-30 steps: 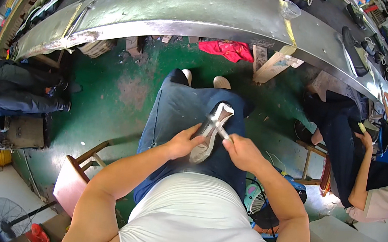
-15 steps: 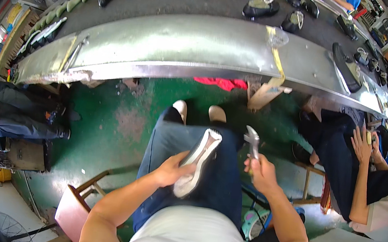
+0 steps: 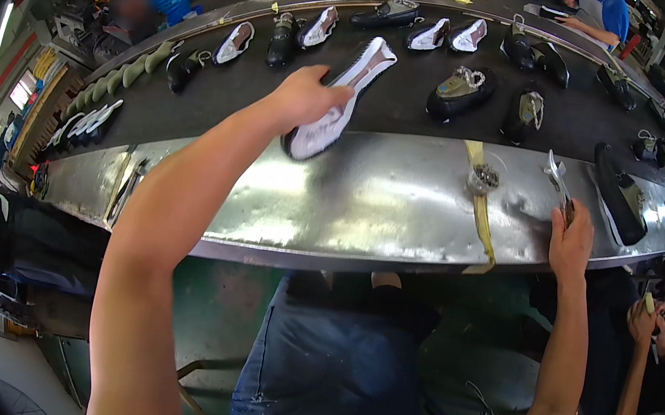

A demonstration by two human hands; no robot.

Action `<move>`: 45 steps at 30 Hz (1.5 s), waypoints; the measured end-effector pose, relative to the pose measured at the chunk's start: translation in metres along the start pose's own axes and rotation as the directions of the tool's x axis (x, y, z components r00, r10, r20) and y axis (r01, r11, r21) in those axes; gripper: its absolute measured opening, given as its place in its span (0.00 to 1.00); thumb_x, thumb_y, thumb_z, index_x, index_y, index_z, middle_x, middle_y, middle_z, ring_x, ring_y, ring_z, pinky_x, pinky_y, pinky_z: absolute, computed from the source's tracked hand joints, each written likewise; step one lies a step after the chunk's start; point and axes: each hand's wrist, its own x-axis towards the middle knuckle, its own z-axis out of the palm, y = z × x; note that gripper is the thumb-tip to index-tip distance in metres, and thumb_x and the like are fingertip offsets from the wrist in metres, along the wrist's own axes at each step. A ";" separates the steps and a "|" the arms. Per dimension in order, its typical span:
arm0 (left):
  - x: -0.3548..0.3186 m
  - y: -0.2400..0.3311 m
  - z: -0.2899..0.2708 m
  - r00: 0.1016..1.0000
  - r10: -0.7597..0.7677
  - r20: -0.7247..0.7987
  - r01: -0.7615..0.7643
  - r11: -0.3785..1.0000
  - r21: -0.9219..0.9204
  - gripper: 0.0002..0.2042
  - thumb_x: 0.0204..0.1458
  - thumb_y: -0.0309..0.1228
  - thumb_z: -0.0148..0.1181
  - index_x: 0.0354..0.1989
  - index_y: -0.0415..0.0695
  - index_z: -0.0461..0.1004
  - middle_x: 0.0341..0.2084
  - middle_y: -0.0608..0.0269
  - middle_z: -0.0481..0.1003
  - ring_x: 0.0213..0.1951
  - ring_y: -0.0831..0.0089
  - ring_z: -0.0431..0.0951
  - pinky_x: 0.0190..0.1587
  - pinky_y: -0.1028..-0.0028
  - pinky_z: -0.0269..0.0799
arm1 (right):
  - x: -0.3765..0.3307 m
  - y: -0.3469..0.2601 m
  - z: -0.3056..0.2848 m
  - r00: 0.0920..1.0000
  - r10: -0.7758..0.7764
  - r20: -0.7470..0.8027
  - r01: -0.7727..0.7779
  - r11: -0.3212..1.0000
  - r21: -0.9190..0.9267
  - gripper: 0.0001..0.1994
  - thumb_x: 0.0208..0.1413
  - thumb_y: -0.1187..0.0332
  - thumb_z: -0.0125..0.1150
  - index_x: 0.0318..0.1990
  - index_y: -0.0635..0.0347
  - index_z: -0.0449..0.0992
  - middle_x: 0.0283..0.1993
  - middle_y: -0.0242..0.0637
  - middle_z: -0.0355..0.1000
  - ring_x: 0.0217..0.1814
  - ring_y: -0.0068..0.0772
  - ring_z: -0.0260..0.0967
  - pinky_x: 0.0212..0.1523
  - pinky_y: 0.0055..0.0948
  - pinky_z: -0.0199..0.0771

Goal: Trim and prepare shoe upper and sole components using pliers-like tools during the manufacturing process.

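Note:
My left hand (image 3: 306, 102) grips an unsoled shoe (image 3: 321, 135), its whitish underside turned up, above the near edge of the dark belt. The fingers wrap round the shoe's middle, and their tips are partly hidden. Over the metal ledge to the right, my right hand (image 3: 571, 243) is closed round the handle of metal pliers (image 3: 557, 173), with the jaws pointing away from me. A black shoe (image 3: 621, 199) lies tilted on the ledge to the right of that hand. Left of the pliers, a small clear cup of tacks (image 3: 483, 179) sits by a yellow strip.
Several dark shoes, among them one with laces (image 3: 459, 91), stand along the belt (image 3: 238, 98). The metal ledge (image 3: 348, 218) runs across in front of me. Seated co-workers flank me; at right, another person's hands (image 3: 646, 323) work close by. Someone in blue (image 3: 605, 21) stands across the belt.
Both hands have moved forward from my lap to the bench. The left has carried the shoe out over the belt's edge; the right has brought the pliers above the ledge. The view has tilted up.

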 end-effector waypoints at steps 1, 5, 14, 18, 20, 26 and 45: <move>0.029 0.001 0.009 0.993 0.078 -0.093 -0.055 0.971 0.232 0.33 0.53 0.45 0.65 0.64 0.38 0.66 0.48 0.47 0.77 0.49 0.59 0.79 0.52 0.64 0.73 | 0.003 -0.001 0.006 1.000 0.013 -0.028 -0.014 1.000 -0.010 0.22 0.64 0.57 0.56 0.56 0.66 0.68 0.49 0.53 0.71 0.52 0.57 0.69 0.54 0.46 0.66; 0.077 0.017 0.055 0.975 0.201 -0.097 -0.072 0.693 0.717 0.39 0.55 0.47 0.62 0.73 0.51 0.50 0.62 0.46 0.64 0.53 0.50 0.77 0.57 0.60 0.72 | 0.012 -0.012 0.002 0.988 0.106 0.114 -0.108 0.994 0.010 0.23 0.63 0.56 0.56 0.56 0.67 0.68 0.50 0.54 0.71 0.53 0.57 0.69 0.54 0.46 0.67; 0.116 -0.007 0.054 0.986 0.167 -0.021 -0.161 0.973 0.168 0.26 0.61 0.42 0.54 0.65 0.45 0.64 0.64 0.43 0.65 0.56 0.46 0.74 0.57 0.56 0.70 | 0.012 -0.017 -0.002 0.977 0.191 0.099 -0.188 0.982 -0.033 0.23 0.61 0.57 0.59 0.56 0.66 0.69 0.50 0.52 0.71 0.53 0.58 0.68 0.54 0.47 0.66; 0.184 -0.112 0.031 0.858 0.354 -0.371 -0.162 0.873 0.460 0.26 0.55 0.38 0.59 0.62 0.45 0.66 0.62 0.43 0.66 0.64 0.48 0.66 0.61 0.56 0.67 | 0.013 -0.022 -0.001 0.968 0.221 0.122 -0.221 0.975 -0.014 0.23 0.61 0.57 0.58 0.55 0.66 0.69 0.50 0.53 0.71 0.53 0.57 0.69 0.55 0.44 0.67; 0.197 -0.144 0.024 0.844 0.267 -0.466 0.059 0.816 0.575 0.32 0.52 0.39 0.63 0.66 0.45 0.62 0.67 0.43 0.58 0.69 0.48 0.55 0.65 0.55 0.62 | 0.010 -0.021 0.003 0.961 0.240 0.137 -0.242 0.970 -0.009 0.22 0.60 0.58 0.60 0.55 0.66 0.69 0.50 0.52 0.70 0.53 0.57 0.68 0.56 0.44 0.66; 0.245 -0.241 -0.014 0.905 0.169 -0.390 0.085 0.826 0.557 0.34 0.54 0.39 0.64 0.68 0.43 0.59 0.65 0.43 0.62 0.66 0.46 0.61 0.65 0.57 0.62 | 0.009 -0.026 0.008 0.956 0.269 0.115 -0.275 0.961 0.039 0.22 0.60 0.61 0.60 0.56 0.67 0.68 0.48 0.50 0.71 0.51 0.49 0.70 0.54 0.37 0.67; 0.341 -0.122 0.054 0.730 0.651 -0.208 -0.360 0.624 0.694 0.27 0.51 0.28 0.59 0.62 0.40 0.63 0.71 0.49 0.51 0.73 0.49 0.48 0.72 0.54 0.48 | -0.001 -0.026 0.009 0.936 0.318 0.151 -0.325 0.946 0.023 0.22 0.59 0.65 0.61 0.57 0.70 0.67 0.48 0.46 0.69 0.48 0.40 0.67 0.52 0.33 0.66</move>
